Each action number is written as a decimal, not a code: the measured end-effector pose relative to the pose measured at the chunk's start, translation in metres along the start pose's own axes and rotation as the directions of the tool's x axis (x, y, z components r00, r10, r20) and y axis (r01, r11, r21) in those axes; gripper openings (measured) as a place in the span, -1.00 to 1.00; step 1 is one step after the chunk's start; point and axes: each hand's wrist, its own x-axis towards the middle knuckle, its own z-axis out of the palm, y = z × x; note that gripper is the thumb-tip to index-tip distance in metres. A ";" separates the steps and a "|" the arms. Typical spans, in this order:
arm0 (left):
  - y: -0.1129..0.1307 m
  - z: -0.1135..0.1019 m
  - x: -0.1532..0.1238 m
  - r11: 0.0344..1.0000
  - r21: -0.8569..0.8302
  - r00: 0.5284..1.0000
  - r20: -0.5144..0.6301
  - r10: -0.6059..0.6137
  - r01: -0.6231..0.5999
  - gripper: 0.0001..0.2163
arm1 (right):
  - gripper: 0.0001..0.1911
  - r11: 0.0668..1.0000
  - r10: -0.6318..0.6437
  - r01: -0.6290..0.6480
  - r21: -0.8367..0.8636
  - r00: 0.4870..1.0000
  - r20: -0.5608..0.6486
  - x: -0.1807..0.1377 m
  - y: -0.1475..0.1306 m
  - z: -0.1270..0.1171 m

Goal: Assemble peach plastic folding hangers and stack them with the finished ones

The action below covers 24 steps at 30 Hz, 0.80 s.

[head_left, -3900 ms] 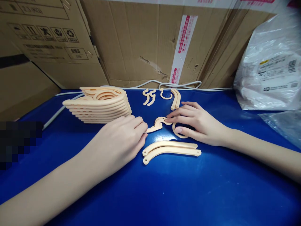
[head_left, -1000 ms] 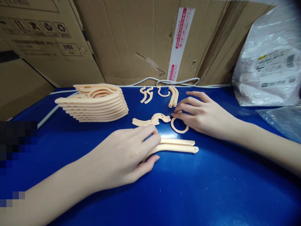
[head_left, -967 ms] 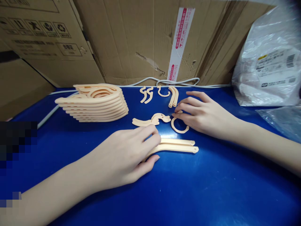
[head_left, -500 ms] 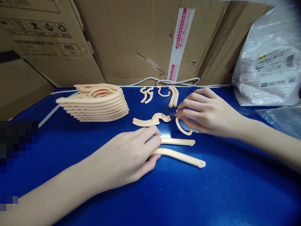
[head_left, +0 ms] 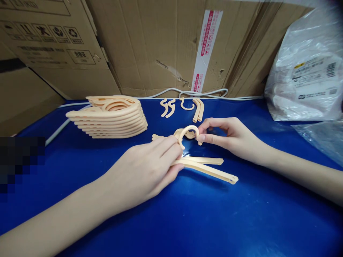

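Note:
My left hand is closed on the near end of a cream hanger arm, which is raised off the blue table and points right. Just behind it lies another hanger arm, its left end hidden by my fingers. Between thumb and fingers, my right hand pinches a cream hanger hook. The hook's curve faces up, and its free tip is close to my left fingers; whether they touch I cannot tell. Behind the hook lie curved hanger pieces, partly covered by my left hand.
A stack of cream folded hangers stands at the back left. Along the back lie S-shaped pieces, another hook and two short arms. A white cable, cardboard boxes and a plastic bag border the table.
My right hand has picked the hook up off the table and carried it left, turning its curve upward. The arm in my left hand has tilted and now shows its side.

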 end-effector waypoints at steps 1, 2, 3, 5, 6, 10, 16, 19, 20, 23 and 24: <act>-0.001 0.000 0.000 1.000 -0.005 1.000 -0.003 -0.023 0.023 -0.79 | -0.78 0.996 0.056 -0.056 0.070 0.998 0.006 0.000 -0.001 0.000; -0.002 -0.001 0.001 0.998 -0.029 0.999 -0.005 -0.050 0.050 -0.78 | -0.78 0.984 0.107 -0.108 0.141 0.994 0.016 0.001 -0.001 0.001; -0.002 -0.002 0.002 0.994 -0.071 0.997 -0.001 -0.083 0.083 -0.77 | -0.78 0.965 0.152 -0.154 0.211 0.988 0.026 0.001 -0.002 0.001; -0.004 -0.005 0.003 0.965 -0.204 0.986 0.021 -0.166 0.167 -0.79 | -0.78 0.918 0.220 -0.222 0.328 0.975 0.044 0.001 -0.003 0.002; -0.004 -0.006 0.003 0.935 -0.281 0.976 0.036 -0.214 0.216 -0.81 | -0.78 0.897 0.243 -0.245 0.369 0.969 0.051 0.001 -0.003 0.003; -0.009 -0.009 0.007 0.733 -0.568 0.919 0.122 -0.375 0.374 -0.90 | -0.75 0.854 0.297 -0.289 0.432 0.954 0.053 0.000 0.001 0.004; -0.016 -0.008 0.012 0.495 -0.741 0.854 0.203 -0.478 0.453 -0.92 | -0.80 0.835 0.298 -0.292 0.466 0.953 0.063 -0.002 0.005 0.006; -0.016 -0.006 0.010 0.417 -0.786 0.837 0.219 -0.501 0.455 -0.88 | -0.84 0.823 0.297 -0.291 0.488 0.952 0.066 -0.002 0.005 0.006; -0.016 -0.006 0.009 0.398 -0.792 0.829 0.228 -0.510 0.463 -0.85 | -0.84 0.818 0.298 -0.292 0.496 0.952 0.070 -0.002 0.005 0.007; -0.015 -0.008 0.008 0.375 -0.778 0.807 0.270 -0.526 0.505 -0.73 | -0.83 0.799 0.302 -0.303 0.520 0.949 0.088 -0.002 0.004 0.008; -0.015 -0.009 0.008 0.375 -0.770 0.802 0.281 -0.528 0.516 -0.69 | -0.81 0.795 0.305 -0.306 0.524 0.948 0.090 -0.002 0.004 0.009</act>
